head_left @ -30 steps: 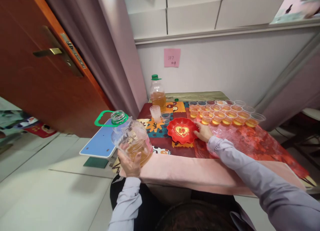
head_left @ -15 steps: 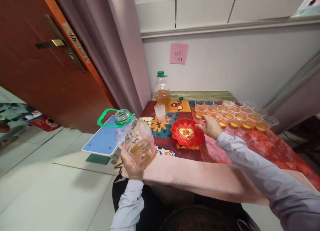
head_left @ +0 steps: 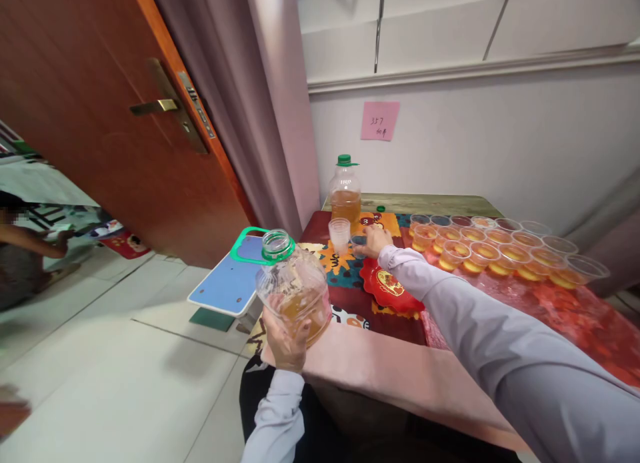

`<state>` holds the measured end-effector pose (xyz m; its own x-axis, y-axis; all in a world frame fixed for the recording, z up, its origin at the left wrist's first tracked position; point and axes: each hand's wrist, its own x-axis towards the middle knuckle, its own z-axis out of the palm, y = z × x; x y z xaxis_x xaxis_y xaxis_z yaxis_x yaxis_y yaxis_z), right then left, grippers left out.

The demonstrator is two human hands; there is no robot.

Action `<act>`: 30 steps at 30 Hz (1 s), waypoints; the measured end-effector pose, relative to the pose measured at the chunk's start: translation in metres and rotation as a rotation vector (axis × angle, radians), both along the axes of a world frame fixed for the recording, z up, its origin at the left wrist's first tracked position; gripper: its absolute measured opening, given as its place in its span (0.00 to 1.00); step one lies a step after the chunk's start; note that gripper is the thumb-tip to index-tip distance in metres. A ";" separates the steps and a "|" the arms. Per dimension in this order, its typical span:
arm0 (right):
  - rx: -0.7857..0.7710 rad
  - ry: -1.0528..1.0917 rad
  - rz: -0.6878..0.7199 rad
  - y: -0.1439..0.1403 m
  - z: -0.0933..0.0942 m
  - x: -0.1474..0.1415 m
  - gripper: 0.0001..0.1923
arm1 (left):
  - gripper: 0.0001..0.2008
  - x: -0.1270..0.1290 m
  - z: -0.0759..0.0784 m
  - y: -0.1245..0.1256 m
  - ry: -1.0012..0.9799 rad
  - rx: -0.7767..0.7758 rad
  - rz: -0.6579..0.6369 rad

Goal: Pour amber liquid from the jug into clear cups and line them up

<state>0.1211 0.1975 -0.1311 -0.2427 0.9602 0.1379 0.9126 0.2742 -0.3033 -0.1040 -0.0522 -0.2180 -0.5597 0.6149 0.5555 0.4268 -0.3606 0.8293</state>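
From where the head camera looks down, the left hand [head_left: 284, 335] is wrapped under and around the belly of a big clear jug [head_left: 295, 291], fingers closed on it, holding it off the near left corner of the table [head_left: 400, 369]; the jug is open at the neck, its green ring handle swung out to the left, with amber liquid low inside. The right hand [head_left: 374, 241] is stretched well forward across the table, fingers loosely curled at a small empty cup [head_left: 358, 245]; I cannot tell whether it has actually gripped it or only touches the rim. Just left of that hand stands a short stack of cups [head_left: 339, 234], and beyond it a capped bottle [head_left: 345, 195] part full of the same liquid. Under the right forearm lies a red plate [head_left: 387, 289]. To the right of that hand run rows of filled cups [head_left: 493, 251]. Doing this well, I would judge, means pinching the light cup low so it does not tip, keeping the sleeve clear of the filled cups, and holding the open jug upright and steady meanwhile, since its weight rests on one hand.
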 end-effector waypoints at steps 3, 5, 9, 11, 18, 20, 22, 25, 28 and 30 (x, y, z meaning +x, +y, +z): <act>0.032 0.012 -0.054 0.003 0.008 0.015 0.31 | 0.48 -0.001 -0.003 0.001 0.004 0.015 0.002; 0.082 0.033 -0.056 -0.001 0.016 0.034 0.30 | 0.49 -0.001 -0.003 0.001 -0.006 0.019 0.007; 0.211 0.091 0.064 -0.030 0.014 0.082 0.31 | 0.49 0.002 0.002 0.002 0.018 -0.009 -0.006; 0.226 0.077 0.112 -0.050 0.002 0.100 0.32 | 0.50 0.003 0.006 0.002 0.034 -0.026 -0.001; 0.134 0.041 0.059 -0.077 -0.031 0.109 0.35 | 0.52 0.004 0.011 0.005 0.013 -0.031 0.018; 0.126 0.057 0.045 -0.079 -0.029 0.107 0.40 | 0.52 0.004 0.011 0.006 0.014 -0.024 0.014; 0.163 0.092 0.027 -0.086 -0.025 0.109 0.47 | 0.51 0.003 0.011 0.007 0.018 -0.019 0.009; 0.269 0.187 0.015 -0.112 -0.024 0.116 0.45 | 0.50 0.004 0.012 0.007 0.029 -0.019 0.022; 0.329 0.229 0.090 -0.148 -0.033 0.124 0.30 | 0.48 0.004 0.013 0.007 0.034 -0.010 0.029; 0.341 0.193 0.168 -0.170 -0.043 0.127 0.21 | 0.48 0.004 0.013 0.008 0.029 -0.008 0.022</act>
<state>0.2482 0.0279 -0.1740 -0.3306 0.8008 0.4994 0.7819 0.5287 -0.3302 -0.1001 -0.0443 -0.2054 -0.5569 0.6072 0.5667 0.4585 -0.3442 0.8193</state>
